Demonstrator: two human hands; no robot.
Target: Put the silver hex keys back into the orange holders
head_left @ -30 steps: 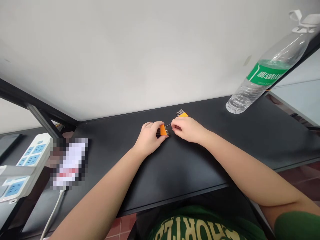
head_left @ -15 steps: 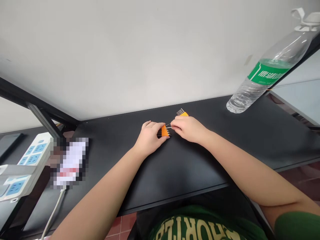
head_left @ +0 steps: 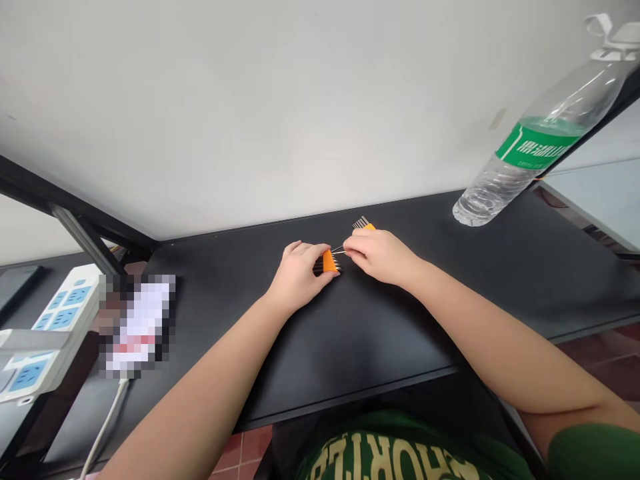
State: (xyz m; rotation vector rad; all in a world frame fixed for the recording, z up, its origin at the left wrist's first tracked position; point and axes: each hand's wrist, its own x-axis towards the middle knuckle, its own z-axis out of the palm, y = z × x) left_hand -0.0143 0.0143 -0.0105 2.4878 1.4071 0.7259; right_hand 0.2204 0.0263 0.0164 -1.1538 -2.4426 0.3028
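My left hand (head_left: 298,275) pinches a small orange holder (head_left: 329,261) with dark pins against the black table (head_left: 350,327). My right hand (head_left: 380,255) is closed on a thin metal pin (head_left: 339,251) whose tip reaches the holder. Behind my right hand lies a second orange holder (head_left: 364,225) with a row of metal pins, partly hidden by my fingers.
A clear water bottle (head_left: 535,140) with a green label stands at the table's far right. At the left are a white power strip (head_left: 45,333), a blurred phone (head_left: 137,327) and a white cable (head_left: 103,430). A white wall rises behind the table.
My right hand has shifted slightly up and away with the thin pin. The left hand and its orange holder have barely moved.
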